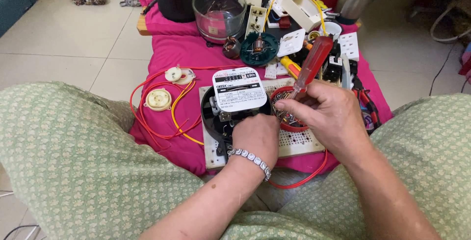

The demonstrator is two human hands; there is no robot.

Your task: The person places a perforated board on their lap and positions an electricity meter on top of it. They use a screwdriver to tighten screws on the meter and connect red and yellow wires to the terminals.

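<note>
My left hand [256,134] grips the black electricity meter [230,110] beneath it; my right hand [321,110] pinches a red screwdriver [308,68] over the red screw bowl [289,115], which could tip if nudged.

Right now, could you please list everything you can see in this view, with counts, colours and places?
electric meter: one, black body with white face plate, on the board at centre
perforated board: one, white, on the pink cloth
pink cloth: one, spread over the low table
red dish: one, holding small metal parts, on the board
screwdriver: one, translucent red handle, in the right hand
round cream fittings: two, left, on red and yellow wires
glass bowl: one, clear, far centre
green disc: one, beyond the meter
white sockets: several, far right
bracelet: one, silver, left wrist
left hand: on the meter's lower edge
right hand: fingers over the dish
</note>
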